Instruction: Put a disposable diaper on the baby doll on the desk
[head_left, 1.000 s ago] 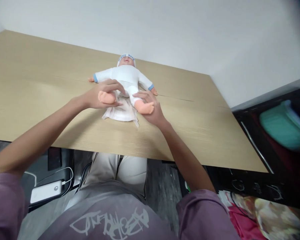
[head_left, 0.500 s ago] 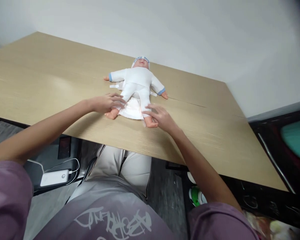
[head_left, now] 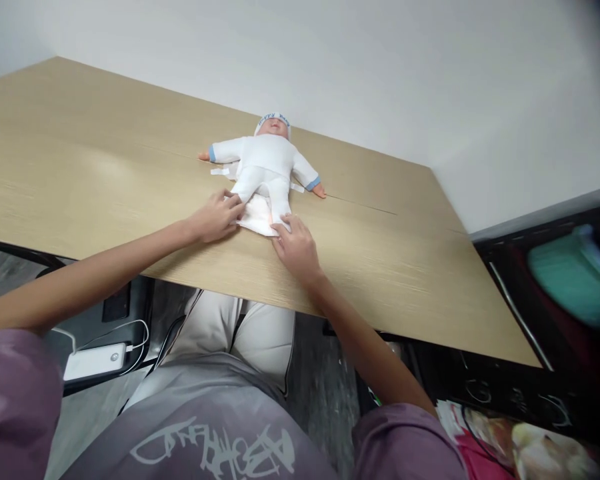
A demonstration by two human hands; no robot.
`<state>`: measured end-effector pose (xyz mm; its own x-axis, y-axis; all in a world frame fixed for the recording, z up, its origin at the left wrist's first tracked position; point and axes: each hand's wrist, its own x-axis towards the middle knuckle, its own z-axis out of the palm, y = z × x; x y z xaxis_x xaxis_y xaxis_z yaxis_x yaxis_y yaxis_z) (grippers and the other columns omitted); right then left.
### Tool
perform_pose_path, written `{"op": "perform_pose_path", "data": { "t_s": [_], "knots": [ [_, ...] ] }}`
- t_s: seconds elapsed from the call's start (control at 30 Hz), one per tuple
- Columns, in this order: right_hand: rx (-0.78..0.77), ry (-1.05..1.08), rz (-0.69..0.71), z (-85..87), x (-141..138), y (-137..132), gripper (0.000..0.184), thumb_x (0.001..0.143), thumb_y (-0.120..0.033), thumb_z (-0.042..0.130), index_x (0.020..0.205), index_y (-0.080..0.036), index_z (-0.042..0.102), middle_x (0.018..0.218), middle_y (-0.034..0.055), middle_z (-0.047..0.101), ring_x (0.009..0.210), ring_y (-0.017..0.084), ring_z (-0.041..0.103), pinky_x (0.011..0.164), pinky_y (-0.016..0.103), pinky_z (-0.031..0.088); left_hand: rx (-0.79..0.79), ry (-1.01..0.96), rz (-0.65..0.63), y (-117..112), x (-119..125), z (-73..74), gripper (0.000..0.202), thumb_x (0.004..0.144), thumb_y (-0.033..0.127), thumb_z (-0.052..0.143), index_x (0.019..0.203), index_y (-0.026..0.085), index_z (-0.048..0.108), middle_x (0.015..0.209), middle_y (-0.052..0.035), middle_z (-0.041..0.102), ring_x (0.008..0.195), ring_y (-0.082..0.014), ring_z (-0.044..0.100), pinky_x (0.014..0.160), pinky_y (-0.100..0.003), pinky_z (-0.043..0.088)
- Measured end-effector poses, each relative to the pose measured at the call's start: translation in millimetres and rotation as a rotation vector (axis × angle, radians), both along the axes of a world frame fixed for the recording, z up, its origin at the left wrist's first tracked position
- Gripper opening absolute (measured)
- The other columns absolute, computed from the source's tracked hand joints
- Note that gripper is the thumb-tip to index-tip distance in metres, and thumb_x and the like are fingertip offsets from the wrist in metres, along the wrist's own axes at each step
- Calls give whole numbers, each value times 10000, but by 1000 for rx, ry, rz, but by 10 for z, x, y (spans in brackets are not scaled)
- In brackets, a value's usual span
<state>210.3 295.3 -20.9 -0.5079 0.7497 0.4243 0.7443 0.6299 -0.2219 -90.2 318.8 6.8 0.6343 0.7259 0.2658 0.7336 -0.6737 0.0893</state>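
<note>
A baby doll (head_left: 266, 159) in a white suit and cap lies face up on the wooden table (head_left: 405, 267), arms spread. A white diaper (head_left: 254, 217) is spread under its legs, with tabs sticking out beside its waist. My left hand (head_left: 214, 217) is curled over the doll's foot on the left, at the diaper's edge. My right hand (head_left: 296, 248) covers the other foot, its fingertips touching the diaper's near edge. Both feet are hidden under my hands.
A white wall runs along the table's far edge. Under the table on the left lies a white power bank (head_left: 93, 361) with a cable. At the right stands a dark rack with a teal object (head_left: 573, 275), and colourful items (head_left: 530, 443) below it.
The doll's legs were held up a second ago and now lie flat on the diaper. Both hands have closed over the feet, hiding them.
</note>
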Motion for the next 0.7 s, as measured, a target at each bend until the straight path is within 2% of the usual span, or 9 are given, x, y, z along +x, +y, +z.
{"op": "perform_pose_path", "data": {
  "t_s": [0.07, 0.17, 0.23, 0.3, 0.37, 0.43, 0.5, 0.6, 0.7],
  "knots": [
    [2, 33, -23, -25, 6, -33, 315, 1119, -239, 526, 1283, -262, 794, 1460, 191, 729, 1466, 393, 640, 1293, 661, 517, 5, 21, -27, -39, -12, 57, 241, 1028, 284, 573, 1182, 171, 721, 1245, -208, 735, 1166, -382, 653, 1150, -588, 453],
    [4, 36, -24, 5, 66, -106, 308, 1100, -217, 529, 1248, -283, 791, 1405, 161, 767, 1412, 375, 671, 1374, 689, 417, -35, 41, -40, -151, -30, 200, 262, 1042, 304, 547, 1188, 177, 723, 1190, -198, 763, 1072, -371, 668, 1081, -563, 479],
    [-2, 35, -22, 53, 111, -152, 311, 1079, -192, 527, 1246, -280, 775, 1348, 144, 788, 1354, 361, 697, 1410, 665, 369, -88, 4, -8, -222, -29, 322, 267, 1050, 325, 539, 1197, 199, 722, 1130, -166, 781, 1018, -360, 672, 1026, -531, 491],
    [-9, 72, -22, 122, 142, -158, 305, 1070, -187, 508, 1224, -271, 758, 1230, 130, 805, 1227, 354, 730, 1374, 636, 419, -141, -78, 43, -241, -18, 451, 276, 1063, 366, 535, 1208, 222, 721, 1073, -133, 784, 991, -349, 682, 976, -492, 500],
    [-23, 150, -23, 217, 155, -100, 286, 1078, -211, 479, 1190, -267, 737, 1122, 119, 795, 1095, 350, 738, 1236, 607, 541, -180, -183, 83, -185, -1, 574, 289, 1076, 401, 527, 1214, 235, 718, 1080, -116, 786, 1008, -340, 700, 955, -460, 510],
    [-33, 249, -21, 338, 148, 28, 262, 1094, -256, 460, 1166, -269, 711, 1089, 113, 771, 1023, 342, 726, 1058, 555, 618, -196, -282, 109, -47, 19, 679, 301, 1084, 419, 515, 1207, 232, 716, 1139, -113, 789, 1050, -334, 713, 976, -452, 525],
    [-19, 319, -17, 474, 128, 227, 240, 1113, -297, 454, 1155, -274, 690, 1103, 111, 749, 1026, 334, 717, 985, 523, 623, -174, -345, 127, 161, 36, 759, 306, 1073, 432, 529, 1186, 220, 720, 1174, -121, 780, 1103, -339, 706, 1040, -470, 530],
    [30, 363, -20, 643, 92, 658, 231, 1138, -359, 469, 1124, -276, 684, 1119, 113, 727, 1087, 337, 707, 1032, 532, 602, -118, -414, 178, 574, 51, 821, 310, 1044, 449, 567, 1163, 209, 723, 1198, -132, 755, 1178, -349, 673, 1113, -497, 512],
    [7, 401, -38, 677, 55, 1229, 313, 1157, -494, 482, 1093, -281, 703, 1097, 104, 731, 1097, 338, 700, 1053, 536, 595, -172, -550, 251, 1054, 52, 783, 310, 1022, 486, 612, 1132, 213, 710, 1156, -110, 747, 1131, -323, 669, 1069, -470, 523]
  ]
}}
